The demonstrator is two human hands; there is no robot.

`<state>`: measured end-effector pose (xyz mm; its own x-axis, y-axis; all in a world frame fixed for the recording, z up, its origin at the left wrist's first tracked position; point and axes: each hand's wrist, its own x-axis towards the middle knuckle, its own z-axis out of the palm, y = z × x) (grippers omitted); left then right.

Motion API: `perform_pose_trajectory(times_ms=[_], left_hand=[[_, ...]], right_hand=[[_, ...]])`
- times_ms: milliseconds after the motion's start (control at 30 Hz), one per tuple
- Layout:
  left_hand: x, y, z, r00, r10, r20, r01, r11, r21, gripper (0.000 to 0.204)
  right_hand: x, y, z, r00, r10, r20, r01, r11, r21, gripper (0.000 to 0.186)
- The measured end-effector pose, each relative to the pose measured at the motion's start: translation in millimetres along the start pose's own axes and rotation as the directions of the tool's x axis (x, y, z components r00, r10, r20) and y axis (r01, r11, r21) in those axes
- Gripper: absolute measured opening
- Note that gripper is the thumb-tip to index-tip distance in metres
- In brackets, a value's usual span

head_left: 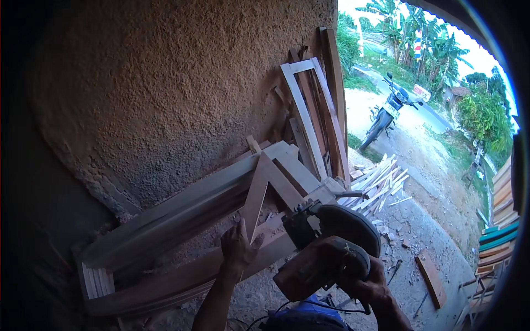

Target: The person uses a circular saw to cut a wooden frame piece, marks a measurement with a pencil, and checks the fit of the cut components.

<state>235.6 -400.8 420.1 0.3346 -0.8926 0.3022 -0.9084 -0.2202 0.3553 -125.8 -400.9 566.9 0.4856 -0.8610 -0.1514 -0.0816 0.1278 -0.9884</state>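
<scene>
My left hand [238, 246] grips the lower end of a pale V-shaped wooden piece [255, 201], thumb and fingers on either side of its near leg. This piece rests across the stacked rectangular wooden frames [182, 190], which lie slanting on the ground beside the wall. My right hand [374, 284] is closed round the rear handle of a dusty circular saw [326, 265]. Its rounded dark guard [350, 229] faces away from me, and the saw's front end is over the right end of the frames. The blade is hidden.
A rough wall [149, 94] runs along the left. An upright wooden frame [301, 105] and planks lean against it. Beyond lie a heap of thin offcuts [381, 185] and a parked motorcycle [386, 110]. A brown board [430, 278] lies at right; a black cable [337, 307] hangs near me.
</scene>
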Motion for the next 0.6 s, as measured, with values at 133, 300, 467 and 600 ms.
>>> perform_pose_trajectory(times_ms=[133, 300, 467, 600], left_hand=[[30, 11, 31, 0.983, -0.128, 0.128, 0.126, 0.992, 0.019, 0.090], [42, 7, 27, 0.935, -0.261, 0.239, 0.251, 0.965, 0.071, 0.088], [44, -17, 34, 0.935, -0.192, 0.298, 0.225, 0.971, -0.083, 0.086], [38, -12, 36, 0.975, -0.112, 0.192, 0.102, 0.993, 0.063, 0.080]], right_hand=[[-16, 0, -43, 0.947, -0.020, -0.322, 0.012, 1.000, -0.024, 0.046], [-24, 18, -97, 0.856, -0.067, -0.513, 0.075, 0.997, -0.007, 0.044], [1, 57, -129, 0.795, 0.027, -0.607, -0.002, 0.999, 0.043, 0.041], [-11, 74, -141, 0.725, 0.088, -0.683, -0.007, 0.993, 0.120, 0.037]])
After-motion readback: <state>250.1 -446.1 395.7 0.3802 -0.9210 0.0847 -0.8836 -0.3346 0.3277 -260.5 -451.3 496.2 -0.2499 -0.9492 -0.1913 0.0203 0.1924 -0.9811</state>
